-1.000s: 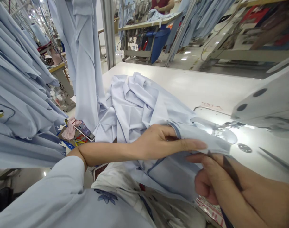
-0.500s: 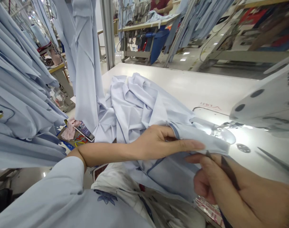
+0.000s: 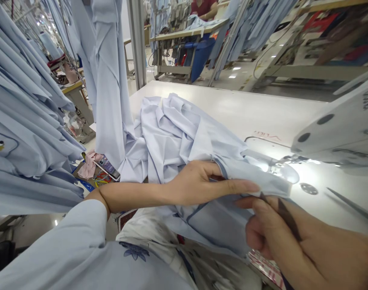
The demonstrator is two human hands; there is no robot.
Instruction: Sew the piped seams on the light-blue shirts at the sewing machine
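Observation:
My left hand (image 3: 202, 183) is closed on a light blue garment (image 3: 177, 133), pinching its fabric near a darker blue edge, with the thumb stretched toward the right. Close to that thumb's tip, my right hand (image 3: 280, 225) is curled, its thumb and fingers around a dark pointed tool (image 3: 288, 219) that lies across the fingers. Its exact kind is unclear, being partly hidden. The fabric's end reaches the lit needle area of a white sewing machine (image 3: 337, 125). Folds of the garment spread over the white table (image 3: 232, 94) and hang down toward my lap.
A long dark blade (image 3: 351, 205) lies right of the needle area, beside a round metal disc (image 3: 309, 188). Light blue garments (image 3: 26, 108) hang at left. A phone (image 3: 109, 166) rests below them. Behind the table stand a metal post (image 3: 136, 44) and a person (image 3: 203, 9) at another table.
Both hands keep nearly the same pose on the fabric. The right hand and the machine appear shifted very slightly left in view.

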